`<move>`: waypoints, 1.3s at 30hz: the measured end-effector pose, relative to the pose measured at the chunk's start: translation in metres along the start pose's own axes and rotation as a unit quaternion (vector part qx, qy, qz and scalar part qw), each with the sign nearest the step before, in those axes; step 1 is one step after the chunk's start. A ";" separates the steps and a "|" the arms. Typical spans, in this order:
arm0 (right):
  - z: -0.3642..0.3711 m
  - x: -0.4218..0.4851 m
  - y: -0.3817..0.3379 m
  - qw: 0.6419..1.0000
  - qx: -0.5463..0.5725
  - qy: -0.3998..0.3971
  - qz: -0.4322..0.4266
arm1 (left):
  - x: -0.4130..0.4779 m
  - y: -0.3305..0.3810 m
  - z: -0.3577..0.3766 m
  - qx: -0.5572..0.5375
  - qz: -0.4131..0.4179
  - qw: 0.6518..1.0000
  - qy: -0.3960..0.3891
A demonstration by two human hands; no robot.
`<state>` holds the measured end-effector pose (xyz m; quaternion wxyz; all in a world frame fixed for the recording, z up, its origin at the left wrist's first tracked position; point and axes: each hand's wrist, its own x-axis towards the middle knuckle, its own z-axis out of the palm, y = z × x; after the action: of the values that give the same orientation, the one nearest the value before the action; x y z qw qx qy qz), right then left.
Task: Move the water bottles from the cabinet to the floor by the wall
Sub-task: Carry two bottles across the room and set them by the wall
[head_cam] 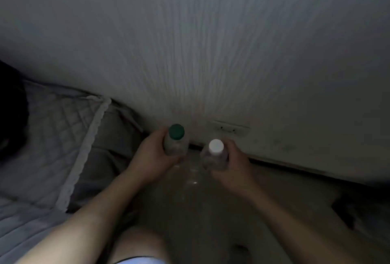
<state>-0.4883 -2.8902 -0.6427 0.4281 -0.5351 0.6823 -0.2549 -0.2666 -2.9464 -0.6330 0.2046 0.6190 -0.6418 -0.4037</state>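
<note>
Single head-worn view, steeply downward and forward, close above floor (211, 211) and wall (211, 52)

Dim brownish floor (190, 211) meeting the wall (211, 52) at a dark base strip (285, 163); quilted grey bedding (52, 147) spread along its left, a blurred dark object (350, 211) at right

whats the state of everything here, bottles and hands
green-capped bottle: cap on, upright, held by the left hand
white-capped bottle: cap on, upright, held by the right hand
left hand: fingers curled round the green-capped bottle
right hand: fingers curled round the white-capped bottle
wall outlet: too blurred to tell if used
</note>
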 end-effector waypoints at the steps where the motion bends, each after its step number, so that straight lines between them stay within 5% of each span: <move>1: 0.012 0.006 0.012 1.000 0.016 0.012 0.009 | 0.005 -0.013 0.011 -0.001 0.000 1.000 -0.002; 17: 0.112 0.069 0.134 0.998 0.050 0.041 0.025 | 0.047 -0.157 0.115 -0.026 -0.058 0.998 -0.002; 39: 0.129 0.071 0.179 0.996 0.066 0.031 0.048 | 0.057 -0.185 0.151 -0.056 -0.085 0.994 0.036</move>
<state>-0.4739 -2.8900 -0.8742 0.4525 -0.4647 0.7017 -0.2949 -0.2736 -2.9439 -0.8787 0.2271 0.6731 -0.5552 -0.4326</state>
